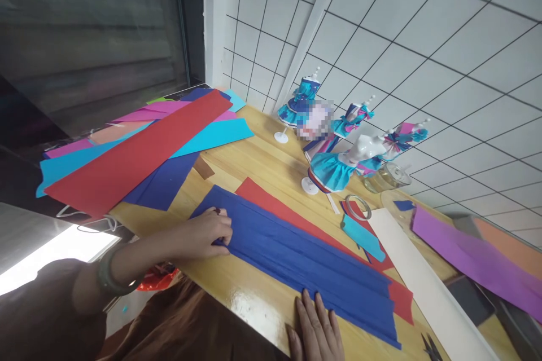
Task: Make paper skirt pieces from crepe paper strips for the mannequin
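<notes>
A long sheet of dark blue crepe paper (pixel 305 256) lies creased lengthwise along the table's near edge. My left hand (pixel 212 231), a bangle on its wrist, is closed with curled fingers on the sheet's left end. Stretched out flat, the fingers of my right hand (pixel 315 327) rest on the wood, their tips at the sheet's near edge. Partly covered by the blue sheet, a red paper strip (pixel 271 203) shows along its far side and right end. The tips of dark scissors (pixel 431 345) show to the right of my right hand.
Stacked coloured papers with a red strip (pixel 144 152) on top lie left. Small dress forms in paper dresses (pixel 334 171) stand at the back. A tape roll (pixel 358 207), turquoise paper piece (pixel 363 237), cream strip (pixel 427 282) and purple paper (pixel 478 265) lie right. A tiled wall (pixel 381 28) rises behind.
</notes>
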### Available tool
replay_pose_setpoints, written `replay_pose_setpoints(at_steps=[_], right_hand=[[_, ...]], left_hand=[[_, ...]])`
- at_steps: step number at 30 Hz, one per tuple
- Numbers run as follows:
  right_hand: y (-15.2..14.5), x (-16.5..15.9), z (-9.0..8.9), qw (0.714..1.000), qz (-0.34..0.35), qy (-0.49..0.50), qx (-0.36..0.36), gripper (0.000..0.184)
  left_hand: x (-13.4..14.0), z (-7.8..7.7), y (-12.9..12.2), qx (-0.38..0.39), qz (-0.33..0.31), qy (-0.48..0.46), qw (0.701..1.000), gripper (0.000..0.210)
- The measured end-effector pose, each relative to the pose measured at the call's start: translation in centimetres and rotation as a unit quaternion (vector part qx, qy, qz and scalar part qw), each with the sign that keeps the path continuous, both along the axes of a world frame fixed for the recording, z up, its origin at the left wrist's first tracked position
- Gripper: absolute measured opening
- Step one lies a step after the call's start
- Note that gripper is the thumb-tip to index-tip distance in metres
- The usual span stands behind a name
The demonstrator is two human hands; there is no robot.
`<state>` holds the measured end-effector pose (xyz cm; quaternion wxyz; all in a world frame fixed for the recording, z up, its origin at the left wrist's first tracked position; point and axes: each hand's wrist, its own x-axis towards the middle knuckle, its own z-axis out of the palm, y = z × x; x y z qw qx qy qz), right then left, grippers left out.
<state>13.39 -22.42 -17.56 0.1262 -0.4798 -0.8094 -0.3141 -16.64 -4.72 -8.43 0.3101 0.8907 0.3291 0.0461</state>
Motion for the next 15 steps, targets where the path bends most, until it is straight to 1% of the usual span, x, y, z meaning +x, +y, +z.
replay_pose_setpoints(at_steps=[3,7,12,15], right_hand=[[0.0,0.1,0.0,1.0,0.003,0.0,-0.005,0.043],[-0.2,0.1,0.3,1.0,-0.003,0.009,-0.017,0.04],[0.0,-0.2,1.4,0.999,0.011,0.019,-0.034,0.036],[0.3,-0.6,2.1,0.998,0.011,0.036,-0.042,0.033]], left_hand=[[-0.5,0.2,0.3,-0.007,0.002,-0.005,1.0,0.017],[-1.3,0.0,0.6,-0.001,0.008,-0.004,1.0,0.023],[-2.1,-0.4,0.5,-0.009,0.009,-0.012,1.0,0.024],[-2.3,-0.5,0.4,0.002,0.016,-0.005,1.0,0.026]])
